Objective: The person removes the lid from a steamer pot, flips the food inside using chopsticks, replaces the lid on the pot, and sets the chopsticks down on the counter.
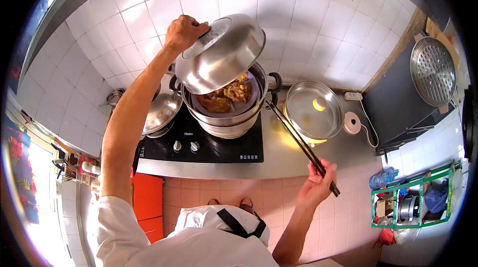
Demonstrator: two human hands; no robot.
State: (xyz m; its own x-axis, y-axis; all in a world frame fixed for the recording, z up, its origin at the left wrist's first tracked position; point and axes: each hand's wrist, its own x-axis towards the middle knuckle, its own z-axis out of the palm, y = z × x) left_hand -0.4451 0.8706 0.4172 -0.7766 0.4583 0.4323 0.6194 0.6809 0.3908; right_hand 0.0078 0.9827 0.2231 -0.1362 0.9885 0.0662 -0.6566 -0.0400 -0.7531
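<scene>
My left hand (186,33) grips the top of a domed steel lid (226,53), which is raised and tilted over a steel steamer pot (231,130) on the stove. Under the lid's lower edge, a plate (251,100) inside the pot bears browned pieces of food (226,99). Part of the food is hidden by the lid. My right hand (318,182) is closed around a pair of long dark chopsticks (301,142). Their tips point up and left, close to the pot's right handle (274,82) but apart from the food.
A second lidded pan (163,110) sits on the black stove (214,150), left of the steamer. On the counter to the right stand a glass-lidded pot (311,115) and a small pink lid (352,123). A perforated steamer tray (433,71) leans at far right.
</scene>
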